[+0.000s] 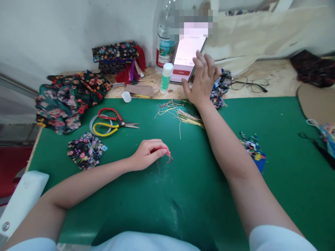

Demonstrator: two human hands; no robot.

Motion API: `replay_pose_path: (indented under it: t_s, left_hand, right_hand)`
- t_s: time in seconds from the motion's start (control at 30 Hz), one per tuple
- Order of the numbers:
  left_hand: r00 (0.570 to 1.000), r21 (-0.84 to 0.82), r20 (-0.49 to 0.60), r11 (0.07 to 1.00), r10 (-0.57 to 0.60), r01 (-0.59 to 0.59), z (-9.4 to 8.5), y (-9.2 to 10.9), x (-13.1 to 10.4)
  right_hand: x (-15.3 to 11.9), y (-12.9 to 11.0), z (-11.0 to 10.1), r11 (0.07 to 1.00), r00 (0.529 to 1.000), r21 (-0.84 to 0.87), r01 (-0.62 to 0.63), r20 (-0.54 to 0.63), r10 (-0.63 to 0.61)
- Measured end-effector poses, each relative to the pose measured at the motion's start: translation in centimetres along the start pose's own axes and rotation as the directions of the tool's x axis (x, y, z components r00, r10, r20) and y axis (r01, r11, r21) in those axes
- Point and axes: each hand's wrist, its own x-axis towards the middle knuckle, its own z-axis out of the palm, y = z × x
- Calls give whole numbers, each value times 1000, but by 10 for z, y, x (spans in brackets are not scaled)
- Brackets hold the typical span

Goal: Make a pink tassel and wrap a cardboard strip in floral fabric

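Between the thumb and fingers of my left hand (149,154) is a pinkish-red cord (169,156), its knotted end poking out past the fingertips. My right hand (202,80) reaches to the back of the table with its fingers apart, at the lower right edge of a lit smartphone (188,52) that leans upright. Whether a fingertip touches the screen, I cannot tell. Below that hand lies a bundle of pale thin cords (190,118), partly hidden by the wrist. Scissors (117,122) with one red and one yellow handle rest left of my left hand.
A glue stick (166,78) and a water bottle (164,45) stand beside the phone. Floral cloth (70,99) is heaped at the left, with a small floral piece (87,150) nearer me. Eyeglasses (248,84) lie back right. Blue patterned cloth (258,153) sits beyond my right forearm.
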Motion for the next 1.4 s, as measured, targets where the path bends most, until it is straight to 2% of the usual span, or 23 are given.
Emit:
replay_pose_path:
  t_s: [0.27, 0.73, 1.1, 1.4]
  left_hand:
    - [1000, -8, -4, 1000, 2, -2, 0, 0, 0]
    - [1000, 7, 0, 1000, 21, -21, 0, 0, 0]
    - [1000, 9, 14, 1000, 5, -5, -1, 0, 0]
    - [1000, -11, 5, 1000, 10, -10, 0, 0, 0]
  right_hand:
    - [2, 5, 5, 999, 996, -23, 49, -68, -51]
    - [5, 9, 12, 988, 999, 151, -40, -11, 42]
    - [6, 5, 9, 989, 999, 142, -48, 4, 48]
    - [1, 0, 3, 1000, 1000, 0, 28, 11, -28]
